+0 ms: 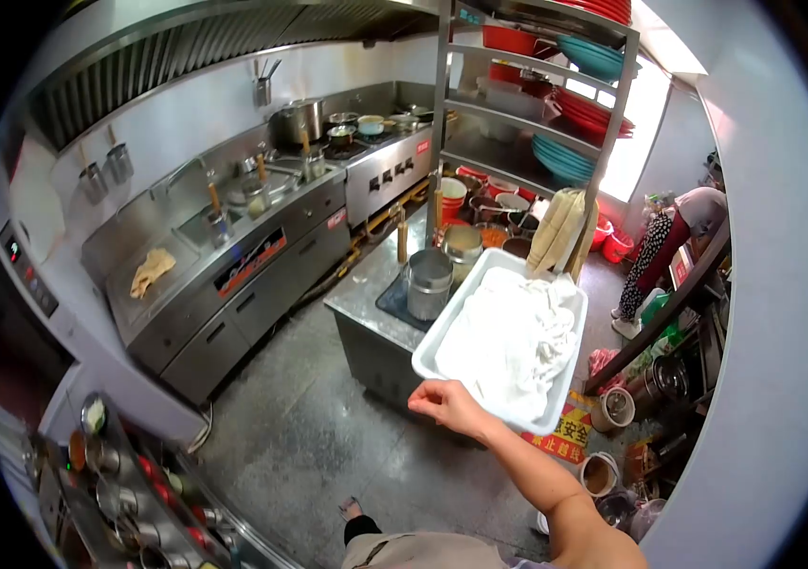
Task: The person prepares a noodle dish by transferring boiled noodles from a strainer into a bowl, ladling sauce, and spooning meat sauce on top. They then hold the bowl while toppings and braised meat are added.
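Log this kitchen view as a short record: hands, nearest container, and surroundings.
Right hand: fingers curled, by the tub; contact unclear
Left hand: not in view
Tub: white, holding white cloth
Counter: metal, with a pot on it
Rack: holds teal bowls
Other person: leaning, at the right

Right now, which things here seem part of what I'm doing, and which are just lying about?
Likely part of it, since your right hand is right by them:
- white tub
- white cloth inside it

Apparently just lying about:
- tan cloth over on the left
- stacked blue dishes
- big stockpot
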Motion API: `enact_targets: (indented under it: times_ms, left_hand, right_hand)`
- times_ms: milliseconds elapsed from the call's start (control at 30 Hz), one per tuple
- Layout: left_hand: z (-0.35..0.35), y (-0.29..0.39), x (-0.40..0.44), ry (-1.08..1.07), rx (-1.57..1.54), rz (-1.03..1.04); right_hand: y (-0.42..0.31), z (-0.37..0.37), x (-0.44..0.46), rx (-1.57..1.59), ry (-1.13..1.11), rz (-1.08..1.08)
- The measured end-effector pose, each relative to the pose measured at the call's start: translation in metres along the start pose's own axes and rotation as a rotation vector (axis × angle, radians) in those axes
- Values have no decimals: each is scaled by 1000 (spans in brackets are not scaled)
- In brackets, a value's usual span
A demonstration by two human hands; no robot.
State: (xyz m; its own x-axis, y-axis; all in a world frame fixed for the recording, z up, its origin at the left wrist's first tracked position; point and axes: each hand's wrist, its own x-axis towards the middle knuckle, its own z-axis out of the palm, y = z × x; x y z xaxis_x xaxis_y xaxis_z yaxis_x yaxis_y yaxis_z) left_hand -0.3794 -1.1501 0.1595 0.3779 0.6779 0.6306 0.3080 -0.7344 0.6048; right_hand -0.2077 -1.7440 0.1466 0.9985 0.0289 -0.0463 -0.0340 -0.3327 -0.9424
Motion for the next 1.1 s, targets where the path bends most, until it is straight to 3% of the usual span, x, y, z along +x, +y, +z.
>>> enact_targets:
  times_ms: [33,67,133,167,200,233,333,400,667,867,933,1000,1033,1100]
  left_hand:
    - [22,27,12,-19,162,98]
    - [112,-90,48,159,-252,291]
    - [112,44,51,-152,-52,38]
    - [181,-12,79,-253,-313,100]
    - [211,27,85,-136,-331,229]
    - [227,62,90,-183,-329,257]
    - [305,142,113,-245,-480,184]
    - [359,177,137,-333,-561,244]
    - [540,301,185,-607,-761,300]
    - [648,315,221,-644,-751,132]
    - [668,312,233,-702,-747,45]
    - [690,311,247,-718,-827,-148]
    - [703,304,253,-701,-815,-99]
    - [723,295,264,-694,-830,-198]
  right_hand:
    - [-8,-10,19,-25,65,-55]
    - [-13,-20,39,-50,129,-108]
    - [-22,-42,79,-142,269,-313]
    - [-33,-51,93,-152,344,-354]
    - [-43,-61,108,-153,398,-392]
    - [-44,-73,124,-55,401,-331]
    - [-79,-96,161,-234,682,-377]
    - [-90,-111,197,-313,736,-386]
    - [-153,-114,332,-375,602,-312]
    - [-229,-87,503,-444,168,-140]
    - [-252,-83,570,-707,-33,-102]
    - [-228,-79,658,-746,-109,-389]
    - [-219,-70,699,-643,-133,-326]
    - [-200,-43,782,-359,-188,-145]
